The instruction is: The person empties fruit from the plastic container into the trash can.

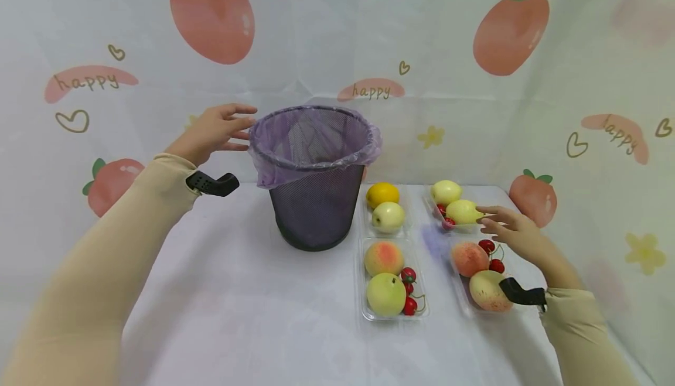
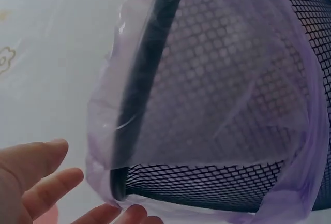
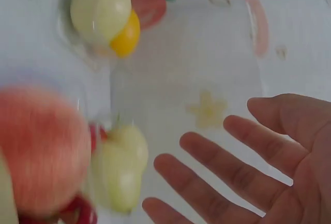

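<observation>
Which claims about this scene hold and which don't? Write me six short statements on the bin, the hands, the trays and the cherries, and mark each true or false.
1. The mesh bin is lined with a purple bag. True.
2. The left hand is inside the bin. False: it is outside, beside the bin.
3. The right hand holds nothing. True.
4. The bin lies on its side. False: it stands upright.
5. Four clear trays are on the table. True.
6. The cherries are yellow. False: they are red.
</observation>
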### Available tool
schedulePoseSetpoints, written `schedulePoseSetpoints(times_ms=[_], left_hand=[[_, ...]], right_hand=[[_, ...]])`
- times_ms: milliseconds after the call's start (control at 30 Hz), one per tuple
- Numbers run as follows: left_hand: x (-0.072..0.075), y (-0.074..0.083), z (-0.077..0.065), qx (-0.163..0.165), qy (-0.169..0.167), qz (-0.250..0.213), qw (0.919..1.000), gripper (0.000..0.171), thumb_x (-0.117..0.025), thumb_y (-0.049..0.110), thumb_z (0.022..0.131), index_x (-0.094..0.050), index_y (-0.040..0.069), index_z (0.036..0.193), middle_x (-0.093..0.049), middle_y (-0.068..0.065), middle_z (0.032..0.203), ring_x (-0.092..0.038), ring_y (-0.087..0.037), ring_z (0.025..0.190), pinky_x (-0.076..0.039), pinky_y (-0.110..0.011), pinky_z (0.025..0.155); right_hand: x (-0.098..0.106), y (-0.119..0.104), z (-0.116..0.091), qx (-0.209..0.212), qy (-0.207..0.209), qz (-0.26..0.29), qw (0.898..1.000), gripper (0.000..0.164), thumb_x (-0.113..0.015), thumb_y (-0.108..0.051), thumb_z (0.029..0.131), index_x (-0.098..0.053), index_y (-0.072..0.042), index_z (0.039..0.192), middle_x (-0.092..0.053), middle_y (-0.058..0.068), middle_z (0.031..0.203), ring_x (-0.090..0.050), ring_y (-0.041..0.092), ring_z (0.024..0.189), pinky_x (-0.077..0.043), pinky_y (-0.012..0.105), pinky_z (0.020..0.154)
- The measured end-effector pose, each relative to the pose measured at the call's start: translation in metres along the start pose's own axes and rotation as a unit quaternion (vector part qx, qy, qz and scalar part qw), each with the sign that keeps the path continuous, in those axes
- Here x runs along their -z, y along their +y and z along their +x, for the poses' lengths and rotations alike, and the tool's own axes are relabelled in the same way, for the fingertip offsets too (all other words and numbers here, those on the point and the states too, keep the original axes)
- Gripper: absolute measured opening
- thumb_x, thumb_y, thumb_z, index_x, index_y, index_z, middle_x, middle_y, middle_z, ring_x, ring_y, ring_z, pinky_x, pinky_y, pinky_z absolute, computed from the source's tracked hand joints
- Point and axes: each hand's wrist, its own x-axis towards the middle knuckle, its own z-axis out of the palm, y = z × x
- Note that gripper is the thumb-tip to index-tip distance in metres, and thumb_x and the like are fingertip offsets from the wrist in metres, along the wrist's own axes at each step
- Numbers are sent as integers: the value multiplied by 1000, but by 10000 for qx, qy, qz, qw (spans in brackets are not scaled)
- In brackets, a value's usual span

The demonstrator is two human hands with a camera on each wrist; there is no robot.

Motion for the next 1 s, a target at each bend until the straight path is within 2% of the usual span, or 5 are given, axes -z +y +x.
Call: schedulePoseSetpoints(times_ms=[100,233,400,600,1000], left_hand=[[-1,-2,4,133,-94,-139,9998,58,-51,37,100,-33,16,151,-41,-8,145,-53,-20,117,-51,-31,97],[-1,-7,7,158,-179,-275,9993,54,-53,33,100,-38,13,148,-50,0,130,-59,-9,102,-54,-23,86],[-4,-14,13,215,-235,-373,9988,51,-55,28,100,-41,11,146,-57,7,111,-61,-5,90,-54,-28,88],[-7,-21,12,372,-372,-318,9981,53,-54,30,100,-39,12,148,-49,3,121,-59,-6,92,-45,-45,105],[-7,-18,14,358,-463,-561,9967,55,-56,28,100,-37,10,149,-45,-1,132,-61,-3,92,-53,-22,87]], right_hand=[[11,21,-11,91,110,627,9979,34,-47,-16,103,-50,-7,136,-66,-12,110,-63,-4,93,-56,18,75],[21,46,-26,177,163,1308,9911,34,-45,-8,103,-53,-33,124,-60,-30,105,-61,-9,92,-55,13,72],[25,72,-41,10,-61,1798,9837,41,-43,-5,103,-53,-41,119,-61,-30,106,-62,-7,93,-56,15,72],[16,92,-52,-665,-807,2304,9675,35,-41,-14,105,-50,-42,122,-58,-30,113,-63,-3,99,-59,28,77],[3,111,-58,-1687,-1941,2898,9219,39,-46,-18,104,-44,-46,130,-54,-11,121,-61,3,103,-56,48,89]])
